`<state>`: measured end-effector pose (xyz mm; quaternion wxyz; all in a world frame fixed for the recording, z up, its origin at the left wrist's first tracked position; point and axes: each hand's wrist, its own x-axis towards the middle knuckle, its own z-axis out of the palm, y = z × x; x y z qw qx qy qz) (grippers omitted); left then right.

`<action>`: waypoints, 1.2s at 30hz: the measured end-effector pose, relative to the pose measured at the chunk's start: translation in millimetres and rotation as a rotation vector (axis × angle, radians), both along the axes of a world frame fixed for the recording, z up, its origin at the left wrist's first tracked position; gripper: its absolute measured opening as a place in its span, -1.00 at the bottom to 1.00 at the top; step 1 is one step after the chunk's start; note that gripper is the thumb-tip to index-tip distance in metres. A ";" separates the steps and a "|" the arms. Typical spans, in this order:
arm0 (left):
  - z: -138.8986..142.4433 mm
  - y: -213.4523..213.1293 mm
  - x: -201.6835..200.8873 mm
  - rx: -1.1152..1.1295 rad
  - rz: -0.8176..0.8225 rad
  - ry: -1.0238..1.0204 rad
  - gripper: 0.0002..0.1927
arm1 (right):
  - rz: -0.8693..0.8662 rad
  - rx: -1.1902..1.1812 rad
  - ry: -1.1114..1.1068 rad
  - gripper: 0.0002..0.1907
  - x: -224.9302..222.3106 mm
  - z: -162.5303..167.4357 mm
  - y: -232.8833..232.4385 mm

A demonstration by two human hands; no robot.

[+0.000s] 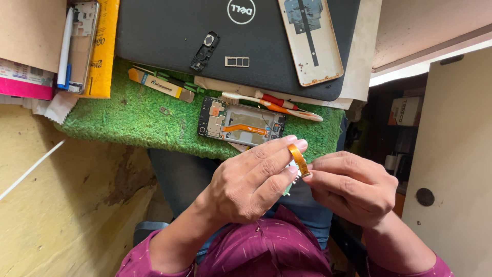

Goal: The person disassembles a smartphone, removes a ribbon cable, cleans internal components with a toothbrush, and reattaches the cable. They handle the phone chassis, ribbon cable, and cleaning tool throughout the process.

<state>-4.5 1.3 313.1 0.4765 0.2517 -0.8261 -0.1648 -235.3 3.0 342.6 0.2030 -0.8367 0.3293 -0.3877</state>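
Both my hands pinch a short orange flex ribbon cable (298,159) in front of my lap. My left hand (251,182) grips it with thumb and fingers, along with a small white-green part under the fingertips. My right hand (351,187) holds the cable's lower end between thumb and forefinger. Just beyond my fingers, an opened phone (241,123) with bare circuit boards and another orange ribbon lies on a green turf mat (128,118).
A closed dark laptop (169,31) carries a phone back cover (310,41), a small black frame piece (205,51) and a SIM tray (237,61). A toothbrush (256,100), a red-handled screwdriver (279,101), a flat pry tool (161,84) and another phone with a pen (82,41) lie nearby.
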 end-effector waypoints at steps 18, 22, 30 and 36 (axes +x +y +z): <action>-18.0 4.1 -1.4 0.535 0.159 0.576 -0.80 | -0.300 0.201 -0.065 -0.85 -8.8 -19.5 -11.0; -25.7 2.6 -6.0 0.752 0.098 0.904 -0.86 | -0.199 0.062 0.157 -0.83 -1.9 -43.4 -25.8; -21.4 -0.5 3.8 0.697 0.079 0.893 -0.85 | -0.127 0.077 0.350 -0.57 5.8 -43.1 -33.8; -22.4 1.8 5.8 0.650 0.103 0.945 -0.87 | -0.132 0.158 0.279 -0.48 6.6 -32.1 -30.1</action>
